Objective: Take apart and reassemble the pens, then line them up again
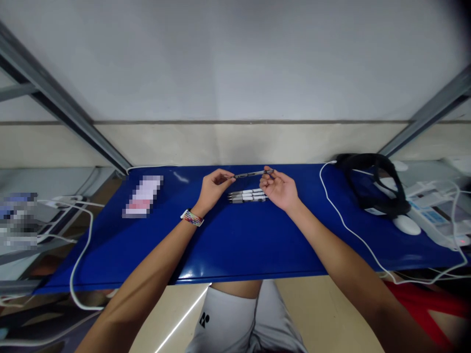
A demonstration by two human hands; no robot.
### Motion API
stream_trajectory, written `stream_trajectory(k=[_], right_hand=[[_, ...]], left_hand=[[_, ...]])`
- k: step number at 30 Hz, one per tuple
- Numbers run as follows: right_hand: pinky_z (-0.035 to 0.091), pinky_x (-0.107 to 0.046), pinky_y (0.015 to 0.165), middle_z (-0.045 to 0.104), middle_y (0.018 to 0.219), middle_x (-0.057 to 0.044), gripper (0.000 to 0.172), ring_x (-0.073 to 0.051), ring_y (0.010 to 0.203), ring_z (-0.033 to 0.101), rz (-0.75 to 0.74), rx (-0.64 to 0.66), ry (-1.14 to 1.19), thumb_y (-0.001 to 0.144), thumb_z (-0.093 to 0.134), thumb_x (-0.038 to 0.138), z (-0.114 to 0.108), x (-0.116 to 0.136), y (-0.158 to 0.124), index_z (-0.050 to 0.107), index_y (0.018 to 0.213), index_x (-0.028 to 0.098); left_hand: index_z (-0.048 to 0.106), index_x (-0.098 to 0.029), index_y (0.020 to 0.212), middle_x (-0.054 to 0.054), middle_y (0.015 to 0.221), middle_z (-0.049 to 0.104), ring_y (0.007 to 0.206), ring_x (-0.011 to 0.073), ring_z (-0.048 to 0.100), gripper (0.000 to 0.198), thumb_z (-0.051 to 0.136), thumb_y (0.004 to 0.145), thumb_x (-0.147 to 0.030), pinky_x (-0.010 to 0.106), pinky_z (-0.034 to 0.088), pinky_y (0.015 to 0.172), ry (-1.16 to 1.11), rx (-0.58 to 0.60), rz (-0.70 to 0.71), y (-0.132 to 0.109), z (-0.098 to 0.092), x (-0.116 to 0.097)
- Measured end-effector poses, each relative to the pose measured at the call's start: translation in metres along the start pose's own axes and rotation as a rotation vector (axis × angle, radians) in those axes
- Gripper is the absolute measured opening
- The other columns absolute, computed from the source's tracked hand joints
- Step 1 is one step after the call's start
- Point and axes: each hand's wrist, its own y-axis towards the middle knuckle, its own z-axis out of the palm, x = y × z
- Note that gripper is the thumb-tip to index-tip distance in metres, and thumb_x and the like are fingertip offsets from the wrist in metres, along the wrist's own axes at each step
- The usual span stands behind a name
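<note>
A slim pen [252, 174] with dark and pale parts is held level above the blue tabletop [235, 240]. My left hand [215, 186] pinches its left end between thumb and fingers. At the other end, my right hand [280, 189] grips the pen with its fingertips, palm turned up. Just below, several white-and-black pens [246, 196] lie side by side on the blue surface. Their right ends are partly hidden behind my right hand. A colourful band [192, 217] circles my left wrist.
A blurred-out phone-like rectangle [143, 196] lies to the left. A black headset with a strap [375, 184] stands on the right, with a white cable [344, 223] looping toward the front edge. White devices [434, 215] crowd the far right. Metal posts [69, 108] rise at both sides before the wall.
</note>
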Motion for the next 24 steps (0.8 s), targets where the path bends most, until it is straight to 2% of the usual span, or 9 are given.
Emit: stream_trajectory(k=[2, 8, 14, 16, 19, 22, 24], right_hand=[[0.051, -0.033, 0.072, 0.054, 0.074, 0.0, 0.012, -0.015, 0.064, 0.046, -0.006, -0.004, -0.014, 0.089, 0.064, 0.02, 0.0, 0.0, 0.001, 0.072, 0.097, 0.021], [0.052, -0.034, 0.074, 0.054, 0.073, 0.0, 0.01, -0.016, 0.064, 0.046, -0.028, -0.014, -0.058, 0.091, 0.063, 0.022, 0.0, 0.0, 0.001, 0.072, 0.096, 0.023], [0.056, -0.035, 0.076, 0.065, 0.082, -0.004, 0.025, -0.016, 0.069, 0.054, -0.022, 0.01, -0.105, 0.095, 0.063, 0.035, -0.002, 0.002, 0.0, 0.078, 0.107, 0.019], [0.056, -0.035, 0.075, 0.068, 0.083, -0.004, 0.023, -0.016, 0.068, 0.056, -0.078, 0.007, -0.248, 0.091, 0.069, 0.033, -0.004, 0.002, 0.002, 0.08, 0.106, 0.019], [0.054, -0.036, 0.077, 0.075, 0.088, -0.006, 0.016, -0.018, 0.074, 0.061, -0.261, -0.012, -0.573, 0.087, 0.079, 0.031, -0.01, 0.0, 0.005, 0.083, 0.1, 0.022], [0.052, -0.039, 0.085, 0.079, 0.095, -0.005, 0.011, -0.022, 0.087, 0.066, -0.414, -0.022, -0.855, 0.085, 0.084, 0.032, -0.018, 0.0, 0.008, 0.085, 0.095, 0.027], [0.051, -0.041, 0.091, 0.079, 0.095, -0.004, 0.01, -0.025, 0.094, 0.066, -0.459, -0.012, -0.992, 0.087, 0.083, 0.031, -0.024, -0.001, 0.01, 0.086, 0.096, 0.031]], left_hand=[[0.078, -0.02, 0.096, 0.005, 0.09, 0.08, 0.082, 0.0188, 0.073, 0.026, 0.089, 0.083, -0.04, 0.034, 0.06, 0.079, 0.004, 0.0, 0.001, 0.0, 0.0, 0.0], [0.078, -0.021, 0.096, 0.005, 0.089, 0.08, 0.081, 0.0186, 0.073, 0.026, 0.089, 0.084, -0.041, 0.034, 0.06, 0.078, 0.009, 0.018, 0.005, -0.001, 0.0, -0.001], [0.078, -0.02, 0.097, 0.005, 0.091, 0.08, 0.083, 0.0191, 0.073, 0.026, 0.088, 0.084, -0.041, 0.034, 0.06, 0.08, -0.009, 0.004, -0.011, 0.0, -0.001, 0.001], [0.077, -0.02, 0.096, 0.006, 0.092, 0.08, 0.084, 0.0196, 0.073, 0.026, 0.088, 0.084, -0.041, 0.035, 0.06, 0.081, -0.005, 0.005, -0.008, 0.001, -0.002, 0.002], [0.076, -0.02, 0.097, 0.006, 0.095, 0.079, 0.086, 0.0195, 0.073, 0.023, 0.085, 0.086, -0.039, 0.035, 0.059, 0.082, 0.02, 0.018, 0.011, 0.001, -0.004, 0.004], [0.077, -0.021, 0.102, 0.006, 0.096, 0.079, 0.086, 0.0192, 0.072, 0.019, 0.081, 0.09, -0.035, 0.034, 0.058, 0.082, 0.12, 0.064, 0.046, 0.001, -0.007, 0.005], [0.08, -0.022, 0.108, 0.006, 0.097, 0.078, 0.084, 0.0192, 0.07, 0.02, 0.078, 0.092, -0.034, 0.034, 0.056, 0.081, 0.236, 0.112, 0.079, 0.0, -0.008, 0.005]])
